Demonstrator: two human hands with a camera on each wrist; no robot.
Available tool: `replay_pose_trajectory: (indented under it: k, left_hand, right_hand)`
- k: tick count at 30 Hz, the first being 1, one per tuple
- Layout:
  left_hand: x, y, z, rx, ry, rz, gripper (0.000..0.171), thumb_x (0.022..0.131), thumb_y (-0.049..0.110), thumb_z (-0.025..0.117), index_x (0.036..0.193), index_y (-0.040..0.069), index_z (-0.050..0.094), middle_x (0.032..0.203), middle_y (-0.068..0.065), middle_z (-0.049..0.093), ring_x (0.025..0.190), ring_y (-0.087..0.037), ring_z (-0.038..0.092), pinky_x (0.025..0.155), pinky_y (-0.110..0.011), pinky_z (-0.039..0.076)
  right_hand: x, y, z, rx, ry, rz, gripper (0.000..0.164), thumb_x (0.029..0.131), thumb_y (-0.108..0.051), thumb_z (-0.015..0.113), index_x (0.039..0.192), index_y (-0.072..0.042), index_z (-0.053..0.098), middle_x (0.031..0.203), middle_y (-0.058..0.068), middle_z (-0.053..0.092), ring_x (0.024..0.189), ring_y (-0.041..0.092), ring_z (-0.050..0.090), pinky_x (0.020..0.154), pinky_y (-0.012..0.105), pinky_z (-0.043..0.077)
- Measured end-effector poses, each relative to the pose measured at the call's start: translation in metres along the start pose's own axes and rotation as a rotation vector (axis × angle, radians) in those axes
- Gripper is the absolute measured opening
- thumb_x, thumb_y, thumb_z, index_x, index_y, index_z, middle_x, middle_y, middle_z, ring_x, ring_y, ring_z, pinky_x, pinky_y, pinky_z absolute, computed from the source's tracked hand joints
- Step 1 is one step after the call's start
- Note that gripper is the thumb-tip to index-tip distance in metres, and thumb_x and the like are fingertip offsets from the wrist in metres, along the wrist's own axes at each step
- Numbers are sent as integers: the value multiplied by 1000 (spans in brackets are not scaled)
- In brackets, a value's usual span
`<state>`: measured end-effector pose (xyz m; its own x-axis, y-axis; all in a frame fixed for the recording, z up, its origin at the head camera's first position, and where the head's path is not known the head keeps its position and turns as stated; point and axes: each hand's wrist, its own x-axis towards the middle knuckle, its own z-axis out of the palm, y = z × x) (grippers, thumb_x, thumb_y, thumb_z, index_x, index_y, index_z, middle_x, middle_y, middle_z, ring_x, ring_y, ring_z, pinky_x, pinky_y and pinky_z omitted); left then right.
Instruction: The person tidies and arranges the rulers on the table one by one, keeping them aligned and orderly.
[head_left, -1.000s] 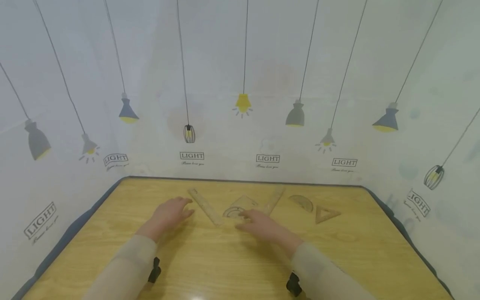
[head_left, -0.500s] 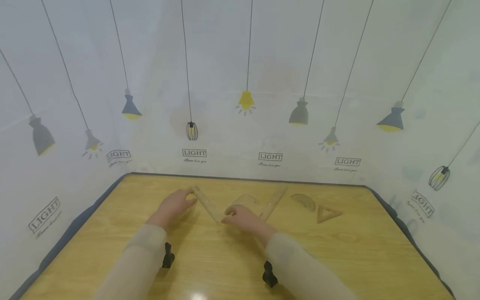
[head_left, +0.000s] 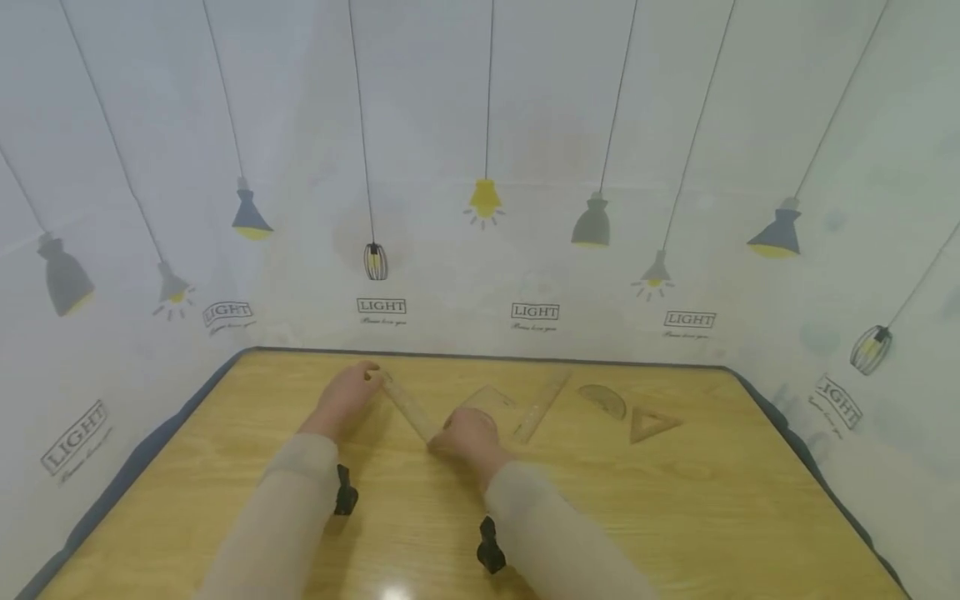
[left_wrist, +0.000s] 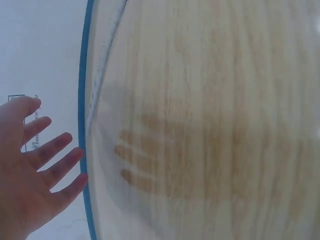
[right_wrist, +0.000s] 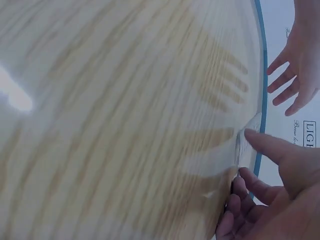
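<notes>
A clear ruler (head_left: 406, 407) lies slanted on the table, left of the middle. At its far end is my left hand (head_left: 347, 398), whose fingers look straight and spread in the left wrist view, where the ruler (left_wrist: 102, 67) runs along the table's edge. My right hand (head_left: 468, 435) is at the ruler's near end. In the right wrist view, thumb and curled index finger of the right hand (right_wrist: 290, 185) pinch that end of the ruler (right_wrist: 243, 147). Behind the right hand, a clear set square (head_left: 491, 397) shows in part; the protractor there is mostly hidden.
A second clear ruler (head_left: 543, 406) slants right of the middle. Beyond it lie a half-round protractor (head_left: 603, 400) and a triangular set square (head_left: 651, 423). A pale wall (head_left: 450, 333) printed with lamps rises behind the wooden table (head_left: 637, 508).
My right hand has moved left from over the protractor to the left ruler's near end, its fingers closing there. The left hand has shifted slightly forward, along to the ruler's far end.
</notes>
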<state>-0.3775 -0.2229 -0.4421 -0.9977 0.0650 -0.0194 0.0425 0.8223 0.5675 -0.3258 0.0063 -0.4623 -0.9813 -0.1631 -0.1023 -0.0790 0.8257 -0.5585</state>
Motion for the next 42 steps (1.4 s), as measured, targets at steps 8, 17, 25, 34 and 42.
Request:
replay_pose_trajectory:
  k: [8, 17, 25, 34, 42]
  left_hand:
    - [12, -1, 2, 64, 28, -61, 51, 101, 26, 45, 142, -5, 41, 143, -31, 39, 133, -48, 34, 108, -60, 26]
    - [26, -13, 8, 221, 24, -120, 49, 99, 27, 45, 137, -4, 48, 134, -31, 45, 125, -52, 31, 95, -72, 29]
    - [31, -9, 12, 267, -13, -87, 44, 97, 25, 46, 124, -8, 54, 121, -36, 46, 115, -52, 35, 88, -72, 34]
    - [33, -4, 13, 251, -20, -87, 40, 95, 25, 50, 119, -6, 58, 119, -33, 47, 114, -49, 37, 89, -70, 35]
    - [36, -4, 14, 170, 40, -140, 46, 92, 29, 55, 120, -8, 58, 121, -37, 47, 112, -52, 41, 86, -69, 39]
  right_hand:
    - [0, -7, 0, -131, 41, 37, 35, 71, -37, 83, 69, -9, 62, 70, -1, 56, 70, 20, 50, 76, 37, 44]
    - [-6, -12, 0, -115, 41, 42, 36, 70, -36, 85, 67, -9, 61, 72, -1, 57, 73, 20, 51, 84, 39, 45]
    - [-8, -14, -3, -165, 53, 54, 39, 71, -41, 85, 64, -11, 60, 68, -2, 56, 70, 18, 50, 82, 37, 45]
    - [-5, -11, -3, -151, 47, 68, 39, 71, -40, 85, 63, -12, 59, 67, -2, 55, 68, 18, 49, 78, 35, 46]
    - [-6, -9, -4, -134, 43, 39, 36, 71, -38, 85, 62, -12, 62, 64, -3, 56, 67, 18, 50, 79, 36, 45]
